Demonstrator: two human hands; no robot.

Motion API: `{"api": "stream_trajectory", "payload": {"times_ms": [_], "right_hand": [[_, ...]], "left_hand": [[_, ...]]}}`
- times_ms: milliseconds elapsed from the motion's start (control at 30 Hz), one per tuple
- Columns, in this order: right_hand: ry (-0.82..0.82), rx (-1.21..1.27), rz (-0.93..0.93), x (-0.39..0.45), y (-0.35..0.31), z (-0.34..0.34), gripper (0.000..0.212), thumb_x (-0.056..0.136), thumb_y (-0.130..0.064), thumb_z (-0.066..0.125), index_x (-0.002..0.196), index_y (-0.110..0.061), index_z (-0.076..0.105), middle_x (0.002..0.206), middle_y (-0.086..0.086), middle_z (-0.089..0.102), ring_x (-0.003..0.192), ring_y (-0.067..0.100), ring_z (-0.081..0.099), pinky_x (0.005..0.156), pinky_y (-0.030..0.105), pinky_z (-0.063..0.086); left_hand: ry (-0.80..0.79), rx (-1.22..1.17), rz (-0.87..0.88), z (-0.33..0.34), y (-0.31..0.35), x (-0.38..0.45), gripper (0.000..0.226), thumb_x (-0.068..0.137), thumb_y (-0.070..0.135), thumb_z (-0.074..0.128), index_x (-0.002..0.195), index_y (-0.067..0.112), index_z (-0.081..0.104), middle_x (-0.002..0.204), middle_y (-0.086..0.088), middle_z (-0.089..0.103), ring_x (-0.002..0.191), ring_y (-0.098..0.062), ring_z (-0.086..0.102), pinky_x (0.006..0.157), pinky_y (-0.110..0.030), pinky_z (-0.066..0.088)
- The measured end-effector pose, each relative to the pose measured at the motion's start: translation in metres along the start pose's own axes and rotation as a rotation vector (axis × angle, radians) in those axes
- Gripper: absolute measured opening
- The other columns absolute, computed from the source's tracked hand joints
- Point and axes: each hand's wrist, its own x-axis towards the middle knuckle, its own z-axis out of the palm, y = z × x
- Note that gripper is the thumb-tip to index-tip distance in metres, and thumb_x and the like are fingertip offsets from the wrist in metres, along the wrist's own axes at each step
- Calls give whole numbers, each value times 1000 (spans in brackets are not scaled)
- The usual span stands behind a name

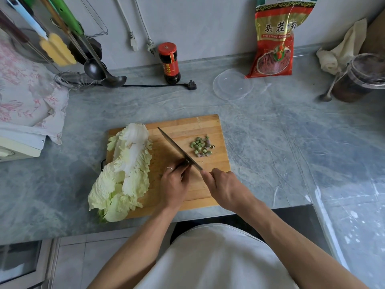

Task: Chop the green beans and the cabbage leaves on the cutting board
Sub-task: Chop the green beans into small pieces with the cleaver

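Both hands are over the wooden cutting board (181, 126), which lies flat on the grey marbled counter (270, 132). The right hand (227, 187) has its fingers wrapped round the handle of a long kitchen knife (179, 148), blade running diagonally away toward the board's far edge, edge down near the wood. The left hand (174, 184), a ring on one finger, sits right against the blade's near end, fingers curled and tucked up to the steel; what they pinch there, if anything, I cannot tell, as the hand covers it.

Just right of the blade lies a small heap of chopped green bean pieces (201, 147), short rounds gathered on the board's right half. On the left, the napa cabbage leaves (127, 170) lie whole and uncut, stacked lengthwise, their pale stems toward the far edge and their frilly tips hanging over the board's near-left corner onto the counter.

Further back by the wall stands a dark sauce bottle with a red cap (169, 63), a black plug and cord (190, 85) just beside it. To the right, a clear plastic lid (232, 84) rests near a red food packet (275, 38).
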Motion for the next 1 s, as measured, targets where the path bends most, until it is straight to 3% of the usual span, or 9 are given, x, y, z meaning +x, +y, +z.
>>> {"api": "stream_trajectory", "payload": {"times_ms": [267,367,467,633,733,867,1000], "right_hand": [[-10,-2,19,4,-6,4,51,101,-58,30,69,-19,38,58,4,47,48,20,39,50,37,34],[-29,14,41,13,-16,4,53,101,-58,28,69,-17,39,61,5,47,54,22,42,58,42,40],[-79,36,115,19,-19,-4,58,103,-56,22,80,-10,49,70,7,52,64,24,48,67,40,43],[-75,192,196,16,-9,-15,57,105,-51,26,80,-7,51,64,8,53,51,22,51,41,25,41],[-39,117,134,10,-6,-14,61,106,-49,30,86,1,57,69,10,54,56,22,49,44,24,37],[-16,47,-10,0,-2,-12,59,106,-46,34,83,3,57,67,15,52,57,23,42,53,35,33],[21,25,-15,-2,0,-11,56,104,-51,37,64,-13,40,55,1,42,48,15,34,46,28,28]], "left_hand": [[-6,-28,-52,3,3,-3,20,92,21,66,108,17,76,108,-3,71,88,-21,68,70,-33,57],[-16,-10,-54,0,4,-2,23,95,28,60,108,19,76,106,-2,72,85,-21,68,68,-34,57],[-4,54,-2,-3,3,-2,19,91,19,70,109,18,77,105,2,73,87,-20,66,72,-34,55],[-25,55,74,-2,-4,-12,25,93,14,67,117,12,73,119,-2,69,110,-23,62,91,-40,53],[-19,16,73,-4,-3,-11,24,93,12,66,116,12,73,122,-4,70,113,-23,64,93,-37,54],[31,-19,28,-3,7,-5,18,90,11,73,107,10,77,115,-6,73,102,-20,71,82,-31,58],[28,-11,-7,-4,18,3,11,86,7,76,96,11,78,103,-3,76,78,-19,72,67,-26,57]]}}
